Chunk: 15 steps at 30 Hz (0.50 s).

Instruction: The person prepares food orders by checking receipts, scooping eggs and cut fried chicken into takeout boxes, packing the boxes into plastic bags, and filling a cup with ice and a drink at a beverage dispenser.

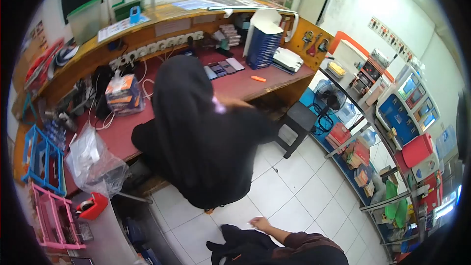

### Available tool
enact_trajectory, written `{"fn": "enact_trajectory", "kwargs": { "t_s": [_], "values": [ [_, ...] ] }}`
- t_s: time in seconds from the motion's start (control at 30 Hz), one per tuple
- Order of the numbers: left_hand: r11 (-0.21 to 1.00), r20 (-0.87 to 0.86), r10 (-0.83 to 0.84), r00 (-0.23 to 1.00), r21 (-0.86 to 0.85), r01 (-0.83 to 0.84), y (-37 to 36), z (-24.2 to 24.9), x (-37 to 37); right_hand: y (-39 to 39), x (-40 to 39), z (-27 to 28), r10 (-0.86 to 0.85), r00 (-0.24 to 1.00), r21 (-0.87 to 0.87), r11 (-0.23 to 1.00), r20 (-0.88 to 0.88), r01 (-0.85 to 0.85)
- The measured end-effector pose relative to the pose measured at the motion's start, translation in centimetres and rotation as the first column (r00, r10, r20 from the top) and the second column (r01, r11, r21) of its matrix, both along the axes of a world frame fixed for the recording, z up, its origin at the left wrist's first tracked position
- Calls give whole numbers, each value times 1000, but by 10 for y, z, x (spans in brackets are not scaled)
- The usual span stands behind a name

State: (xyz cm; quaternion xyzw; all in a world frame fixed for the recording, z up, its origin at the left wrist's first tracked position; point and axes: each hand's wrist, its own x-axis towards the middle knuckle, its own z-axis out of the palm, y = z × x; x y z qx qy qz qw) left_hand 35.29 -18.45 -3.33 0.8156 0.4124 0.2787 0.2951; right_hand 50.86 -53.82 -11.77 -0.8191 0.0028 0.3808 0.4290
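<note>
My right hand (260,223) reaches in from the lower right, below a brown sleeve (306,239). Its fingers are drawn together over the white floor tiles; whatever they hold, if anything, is too small to make out. Dark cloth (243,245) lies just below and left of this hand. My left hand does not show. Directly ahead, a person in black (206,132) sits at the red-topped desk (240,84), facing away. That person's forearm rests near the desk edge, and the hand is hidden or blurred.
Phones (223,68), an orange object (258,78) and stacked blue items (265,49) are on the desk. A plastic bag (93,159) hangs over its left edge. A dark stool (297,122) stands right of the person, before a shelf with a fan (329,97). A tape dispenser (93,206) is lower left.
</note>
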Motion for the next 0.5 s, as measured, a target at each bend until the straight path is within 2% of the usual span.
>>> {"fn": "enact_trajectory", "kwargs": {
  "t_s": [0.03,0.07,0.1,0.17,0.2,0.23,0.27,0.3,0.33,0.37,0.4,0.47,0.5],
  "values": [
    [996,-8,-81,997,-41,80,-20,1,25,-40,17,0,-74,994,-127,988,78,84],
    [984,-11,-160,987,-84,159,-42,4,51,-82,33,-10,-202,975,-171,961,93,216],
    [965,-15,-234,972,-128,231,-64,4,77,-121,47,-13,-200,964,-258,936,175,241],
    [914,-20,-362,932,-203,351,-111,3,132,-196,74,-22,-151,962,-387,893,226,231],
    [886,-22,-417,908,-234,401,-135,3,162,-229,86,-31,-197,961,-436,860,195,265],
    [859,-24,-464,886,-258,443,-160,1,192,-265,103,-48,-101,984,-503,849,146,162],
    [833,-32,-509,860,-270,483,-184,-2,225,-291,109,-58,-378,905,-325,846,193,423],
    [807,-30,-549,835,-281,520,-207,-2,262,-322,136,-58,-60,990,-479,870,125,114],
    [783,-30,-584,811,-288,552,-232,-2,298,-337,146,-50,-547,829,-242,793,118,558],
    [756,-28,-620,784,-289,587,-253,-1,333,-355,162,-46,-664,743,-132,732,84,669],
    [736,-25,-647,762,-282,615,-271,4,368,-395,175,-94,-702,705,-89,699,105,709],
    [704,-26,-689,724,-258,661,-301,19,438,-427,207,-85,-734,678,-153,666,40,730],
    [692,-27,-704,709,-246,678,-310,26,471,-451,220,-93,-765,637,-71,633,100,771]
  ]
}}
